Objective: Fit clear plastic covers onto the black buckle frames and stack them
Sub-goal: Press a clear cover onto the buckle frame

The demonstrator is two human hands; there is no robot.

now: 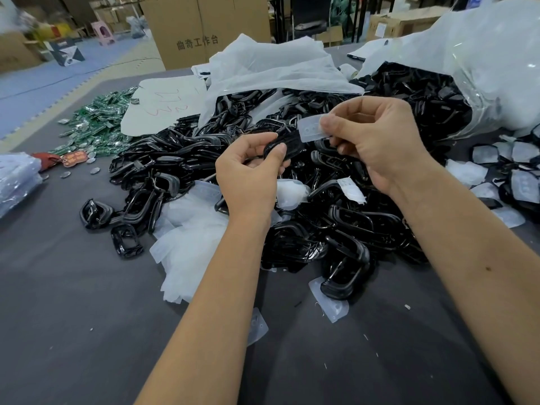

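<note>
Both my hands are raised over the heap (306, 206) of black frames in mid-table. My left hand (251, 173) has thumb and fingers curled round one frame (285, 141), pinching its near edge; the frame is tilted, its far end pointing toward my right hand. My right hand (377, 138) pinches a clear cover (311, 128) between thumb and forefinger, remaining fingers curled under. The cover's left end sits at or just over the frame's upper edge; I cannot tell whether it is seated. The heap spreads across the grey table (73, 302), with loose covers (190, 229) mixed in at its near-left side and one cover lying alone by my left forearm. More frames spill from an open plastic bag (482, 68) at upper right. At the right edge lies a group of frames with covers on them (514, 176). Green packets (96, 124) lie at far left, a cardboard box (204, 27) behind.
</note>
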